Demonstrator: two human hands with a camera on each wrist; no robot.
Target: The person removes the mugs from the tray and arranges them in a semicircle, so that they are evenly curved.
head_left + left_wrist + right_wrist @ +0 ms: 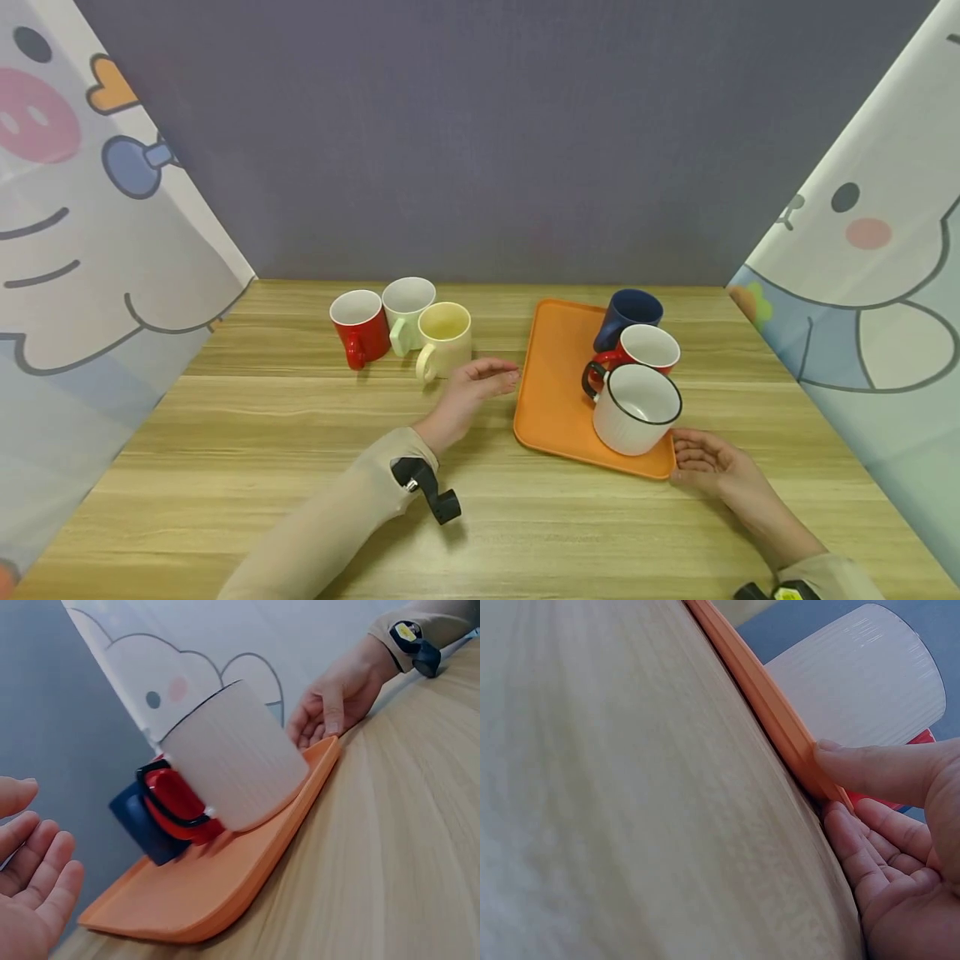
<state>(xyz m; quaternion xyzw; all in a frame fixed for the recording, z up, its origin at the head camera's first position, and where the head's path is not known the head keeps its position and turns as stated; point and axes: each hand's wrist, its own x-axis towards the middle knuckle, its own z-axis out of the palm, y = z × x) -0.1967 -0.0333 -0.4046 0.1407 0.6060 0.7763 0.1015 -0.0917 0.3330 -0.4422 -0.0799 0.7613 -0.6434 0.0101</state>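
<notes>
An orange tray (pixel 558 400) lies on the wooden table, with a white mug with a black rim (pixel 633 417), a red mug (pixel 651 343) and a dark blue mug (pixel 636 307) lined up along its right side. My right hand (pixel 708 462) grips the tray's near right corner. In the right wrist view its thumb (pixel 877 769) presses the outer wall while the fingers (pixel 874 851) bend in at the edge. My left hand (pixel 468 396), fingers relaxed and nothing in it, hovers just left of the tray. The left wrist view shows those fingers (pixel 45 862) apart from the tray.
Left of the tray stand a red mug (pixel 363 333), a pale green mug (pixel 408 308) and a yellow mug (pixel 447 342), close together. A dark wall (pixel 480 150) rises behind the table (pixel 247 442), and printed cartoon panels flank both sides.
</notes>
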